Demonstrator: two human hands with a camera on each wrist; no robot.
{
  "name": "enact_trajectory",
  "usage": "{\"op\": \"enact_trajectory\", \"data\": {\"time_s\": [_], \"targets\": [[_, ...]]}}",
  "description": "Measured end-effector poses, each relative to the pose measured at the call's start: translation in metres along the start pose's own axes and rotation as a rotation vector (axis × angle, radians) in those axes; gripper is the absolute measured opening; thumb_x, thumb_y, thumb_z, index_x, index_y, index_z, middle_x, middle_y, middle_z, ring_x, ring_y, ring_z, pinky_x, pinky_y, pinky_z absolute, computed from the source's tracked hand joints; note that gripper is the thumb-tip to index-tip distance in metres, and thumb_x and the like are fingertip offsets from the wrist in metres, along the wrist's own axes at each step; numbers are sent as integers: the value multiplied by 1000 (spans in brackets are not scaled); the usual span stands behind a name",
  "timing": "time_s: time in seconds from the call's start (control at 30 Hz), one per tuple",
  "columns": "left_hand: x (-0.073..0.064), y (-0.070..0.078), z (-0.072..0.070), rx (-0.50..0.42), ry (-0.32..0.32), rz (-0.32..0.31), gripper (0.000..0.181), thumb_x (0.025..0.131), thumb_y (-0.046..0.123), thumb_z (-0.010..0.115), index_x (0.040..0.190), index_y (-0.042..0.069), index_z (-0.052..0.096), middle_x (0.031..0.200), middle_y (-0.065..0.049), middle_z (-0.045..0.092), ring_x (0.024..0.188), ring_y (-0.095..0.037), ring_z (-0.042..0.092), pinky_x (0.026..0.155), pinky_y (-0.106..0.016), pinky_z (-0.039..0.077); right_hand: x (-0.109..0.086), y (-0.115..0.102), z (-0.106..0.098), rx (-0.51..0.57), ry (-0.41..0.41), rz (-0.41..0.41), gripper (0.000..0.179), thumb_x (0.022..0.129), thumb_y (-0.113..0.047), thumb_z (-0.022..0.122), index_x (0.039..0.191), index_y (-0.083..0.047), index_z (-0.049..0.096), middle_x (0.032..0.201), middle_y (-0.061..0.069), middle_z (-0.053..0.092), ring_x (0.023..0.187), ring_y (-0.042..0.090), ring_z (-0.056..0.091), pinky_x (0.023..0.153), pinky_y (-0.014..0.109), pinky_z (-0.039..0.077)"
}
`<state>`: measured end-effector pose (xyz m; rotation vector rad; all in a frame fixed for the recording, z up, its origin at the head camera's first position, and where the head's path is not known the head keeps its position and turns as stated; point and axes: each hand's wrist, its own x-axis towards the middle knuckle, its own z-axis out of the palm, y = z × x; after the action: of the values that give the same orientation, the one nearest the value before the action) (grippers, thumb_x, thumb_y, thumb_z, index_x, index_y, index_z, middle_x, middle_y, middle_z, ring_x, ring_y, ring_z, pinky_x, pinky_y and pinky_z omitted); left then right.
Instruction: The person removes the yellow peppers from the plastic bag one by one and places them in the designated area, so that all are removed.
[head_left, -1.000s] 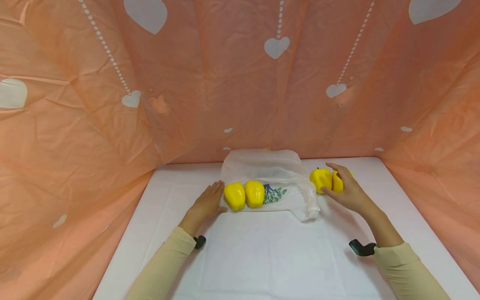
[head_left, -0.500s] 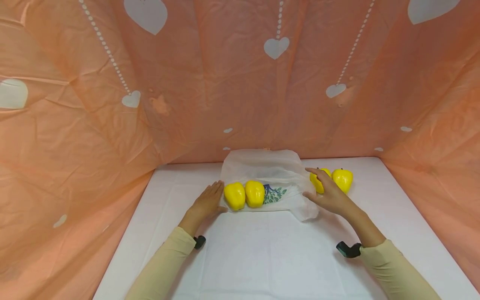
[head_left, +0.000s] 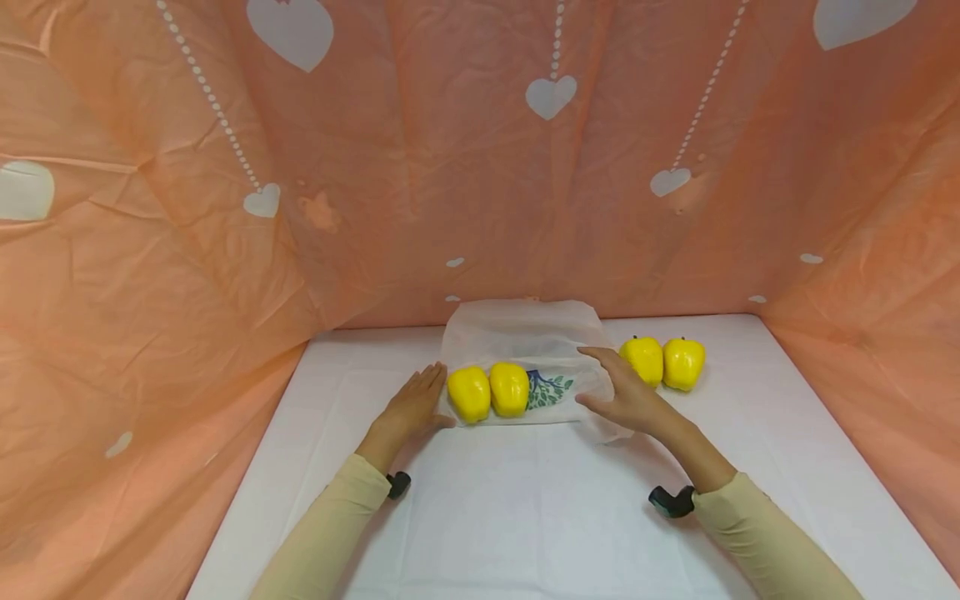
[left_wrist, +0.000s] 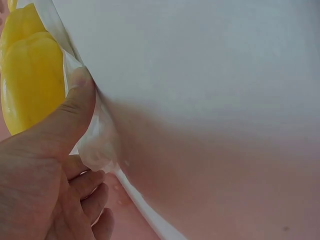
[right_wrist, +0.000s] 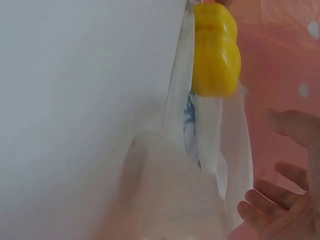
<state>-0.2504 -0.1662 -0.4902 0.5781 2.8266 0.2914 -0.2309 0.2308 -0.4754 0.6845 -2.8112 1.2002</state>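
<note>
Flanking bag point(head_left: 517, 329) | both hands point(head_left: 408, 407) relaxed, loosely extended | 2 yellow peppers point(head_left: 510, 389) atop bag

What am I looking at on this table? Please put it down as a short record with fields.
Table: white-covered
Bag: thin, whitish, leafy tree print
On bag: two yellow bell peppers
Right of bag: two more yellow bell peppers
Left hand: touching bag's left edge
Right hand: over bag's right side, holding nothing
Backdrop: orange, white hearts

No text, number or brand is legible. The bag point(head_left: 517, 329) bears a printed tree point(head_left: 549, 390); the cloth point(head_left: 480, 192) behind the bag bears printed white hearts point(head_left: 551, 97).
</note>
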Motion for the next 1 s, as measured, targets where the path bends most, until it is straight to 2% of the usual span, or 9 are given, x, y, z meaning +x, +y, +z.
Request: {"op": "enact_trajectory", "data": {"time_s": [0.2,0.4,0.57,0.73,1.0], "targets": [[2,-1,1,3,-13,-11,100,99,37,78,167,-8,21,177,-23,18,165,-36,17,136,-47,11,7,-6,13,-12,-19,-26,79,96,-21,82,162,-8,41,163,21,44,149,47,44,121,69,37],[3,-2,1,17,-4,3,99,99,36,79,166,-10,22,176,-25,20,165,-37,18,136,-48,13,15,-9,27,4,-51,-64,79,95,-18,83,161,-5,41,162,22,45,149,46,44,123,66,38],[2,-2,1,19,2,3,98,99,35,79,166,-10,23,176,-25,20,164,-38,18,136,-48,13,20,-11,37,10,-90,-42,81,96,-23,82,163,-8,39,164,21,44,150,45,43,123,66,38],[0,1,0,8,8,1,97,99,34,79,166,-10,24,176,-25,21,164,-38,19,136,-48,13,23,-16,45,60,-133,11,82,97,-26,82,165,-12,37,169,18,38,154,44,39,124,67,35],[-1,1,0,4,19,4,96,98,32,80,164,-12,26,175,-27,22,164,-39,21,136,-48,15,32,-21,60,90,-138,41,83,96,-27,83,164,-11,39,168,18,40,152,42,40,126,65,33]]}}
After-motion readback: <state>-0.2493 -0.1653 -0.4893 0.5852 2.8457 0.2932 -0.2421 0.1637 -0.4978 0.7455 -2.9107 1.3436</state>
